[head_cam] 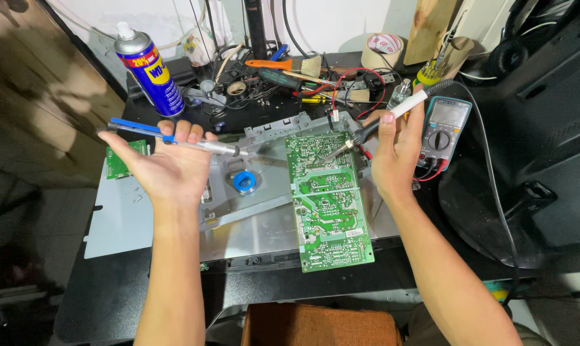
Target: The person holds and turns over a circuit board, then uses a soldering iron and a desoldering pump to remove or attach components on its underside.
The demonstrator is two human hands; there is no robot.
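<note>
My left hand (168, 163) is palm up and grips a blue and silver desoldering pump (174, 140), its tip pointing right toward the board. My right hand (395, 150) holds a soldering iron (392, 114) with a white and black handle; its tip touches the upper right part of a green circuit board (325, 198). The board lies solder side up on a grey metal chassis plate (251, 218). A blue spool of solder (243, 181) rests on the plate between my hands.
A blue and yellow spray can (150, 70) stands at the back left. A multimeter (445, 125) with red and black leads lies right of my right hand. A small green board (120, 160), a brush (290, 65), tape roll (383, 50) and tangled wires crowd the back.
</note>
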